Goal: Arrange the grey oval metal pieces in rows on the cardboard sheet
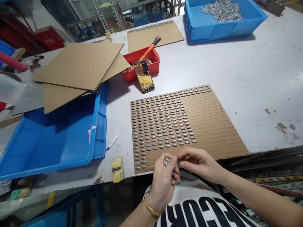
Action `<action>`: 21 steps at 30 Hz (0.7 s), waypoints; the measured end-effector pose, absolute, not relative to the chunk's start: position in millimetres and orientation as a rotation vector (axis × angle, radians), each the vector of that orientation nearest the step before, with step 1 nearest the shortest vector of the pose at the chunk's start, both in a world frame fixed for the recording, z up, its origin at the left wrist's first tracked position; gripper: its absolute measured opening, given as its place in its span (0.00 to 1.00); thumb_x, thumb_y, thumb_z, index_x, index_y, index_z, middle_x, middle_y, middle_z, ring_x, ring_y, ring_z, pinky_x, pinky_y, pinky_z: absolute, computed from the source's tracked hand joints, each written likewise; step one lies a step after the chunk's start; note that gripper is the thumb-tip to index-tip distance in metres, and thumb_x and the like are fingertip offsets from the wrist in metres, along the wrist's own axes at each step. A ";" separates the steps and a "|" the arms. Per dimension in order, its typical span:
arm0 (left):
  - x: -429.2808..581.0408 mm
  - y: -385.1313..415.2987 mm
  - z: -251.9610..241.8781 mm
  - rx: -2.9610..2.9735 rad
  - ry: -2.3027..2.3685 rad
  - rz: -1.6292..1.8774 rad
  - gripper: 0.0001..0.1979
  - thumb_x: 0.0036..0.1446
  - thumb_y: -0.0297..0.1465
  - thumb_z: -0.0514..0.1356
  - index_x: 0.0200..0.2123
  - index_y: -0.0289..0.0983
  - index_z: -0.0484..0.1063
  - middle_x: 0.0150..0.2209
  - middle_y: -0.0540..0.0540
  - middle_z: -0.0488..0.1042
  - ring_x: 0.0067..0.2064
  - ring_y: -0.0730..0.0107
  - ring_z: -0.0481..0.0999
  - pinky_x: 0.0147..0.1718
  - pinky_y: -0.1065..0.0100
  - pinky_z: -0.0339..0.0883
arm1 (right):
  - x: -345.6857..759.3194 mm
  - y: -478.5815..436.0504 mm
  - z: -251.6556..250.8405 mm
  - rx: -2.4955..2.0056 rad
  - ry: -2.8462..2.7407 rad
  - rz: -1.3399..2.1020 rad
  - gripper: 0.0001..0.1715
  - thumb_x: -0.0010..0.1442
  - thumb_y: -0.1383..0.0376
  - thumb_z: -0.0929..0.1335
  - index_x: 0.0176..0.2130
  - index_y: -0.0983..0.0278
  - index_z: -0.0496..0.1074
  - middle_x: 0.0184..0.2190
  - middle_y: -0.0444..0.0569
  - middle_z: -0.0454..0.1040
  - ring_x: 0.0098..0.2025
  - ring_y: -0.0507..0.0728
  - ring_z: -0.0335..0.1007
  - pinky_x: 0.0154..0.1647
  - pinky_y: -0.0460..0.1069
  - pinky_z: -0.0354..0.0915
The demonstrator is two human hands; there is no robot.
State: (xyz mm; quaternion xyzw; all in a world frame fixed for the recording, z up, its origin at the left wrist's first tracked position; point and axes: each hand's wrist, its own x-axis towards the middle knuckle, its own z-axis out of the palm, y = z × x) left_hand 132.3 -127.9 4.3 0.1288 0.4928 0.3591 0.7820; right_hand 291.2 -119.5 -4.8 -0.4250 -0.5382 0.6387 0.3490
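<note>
A slotted cardboard sheet (209, 124) lies at the table's near edge, its left part filled with rows of small oval metal pieces (161, 123). My left hand (163, 181), with a gold bangle at the wrist, is closed round a small bunch of the same metal pieces just below the sheet's near edge. Beside it, my right hand (200, 163) has its fingertips pinched together next to the left hand's fingers, at the bunch; what it pinches is too small to make out.
An empty blue tray (50, 143) sits left, with loose cardboard sheets (80, 64) behind it. A phone (144, 75) leans on a red bin (142, 62) holding an orange-handled tool. A blue bin (223, 23) of metal pieces stands far right. Yellow sponge (117, 169) at table edge.
</note>
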 end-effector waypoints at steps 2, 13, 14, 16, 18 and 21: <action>125.8 -129.9 4.5 0.279 1.067 0.790 0.18 0.51 0.42 0.64 0.30 0.38 0.59 0.18 0.57 0.61 0.17 0.85 0.53 0.16 0.79 0.40 | 275.2 -120.4 -9.4 -1.054 -1.173 1.804 0.11 0.58 0.59 0.70 0.37 0.65 0.70 0.29 0.46 0.74 0.29 0.50 0.70 0.30 0.45 0.68; 84.7 -137.9 -3.0 0.349 1.117 0.885 0.15 0.52 0.40 0.64 0.32 0.36 0.66 0.21 0.55 0.63 0.20 0.84 0.56 0.16 0.79 0.43 | 229.5 -126.2 -4.3 -1.247 -1.429 1.284 0.06 0.61 0.62 0.66 0.37 0.63 0.70 0.36 0.49 0.73 0.35 0.52 0.70 0.34 0.46 0.69; 81.7 -139.3 -4.9 0.356 1.127 0.877 0.14 0.52 0.40 0.64 0.33 0.36 0.66 0.21 0.55 0.63 0.20 0.84 0.56 0.16 0.79 0.42 | 227.5 -125.6 -3.7 -1.243 -1.516 1.219 0.05 0.62 0.64 0.65 0.38 0.63 0.70 0.35 0.49 0.73 0.35 0.52 0.70 0.34 0.46 0.68; 76.0 -142.5 -9.1 0.348 1.127 0.855 0.14 0.52 0.39 0.64 0.34 0.36 0.67 0.21 0.55 0.63 0.19 0.84 0.55 0.16 0.79 0.41 | 223.7 -124.5 -3.5 -1.200 -1.684 1.095 0.07 0.63 0.66 0.64 0.40 0.62 0.71 0.35 0.49 0.73 0.36 0.53 0.70 0.37 0.47 0.68; 70.8 -145.3 -12.6 0.326 1.107 0.839 0.13 0.52 0.39 0.64 0.34 0.36 0.68 0.21 0.55 0.63 0.19 0.85 0.54 0.16 0.79 0.40 | 220.0 -124.7 -4.2 -1.165 -1.823 0.992 0.10 0.63 0.68 0.63 0.43 0.61 0.71 0.37 0.50 0.73 0.38 0.54 0.70 0.39 0.48 0.69; 63.8 -147.0 -14.7 0.297 1.089 0.821 0.13 0.52 0.38 0.64 0.34 0.35 0.69 0.21 0.55 0.62 0.19 0.85 0.54 0.16 0.79 0.40 | 215.1 -127.7 -6.0 -1.178 -2.001 0.850 0.15 0.64 0.69 0.62 0.49 0.60 0.71 0.41 0.52 0.72 0.41 0.55 0.70 0.40 0.49 0.69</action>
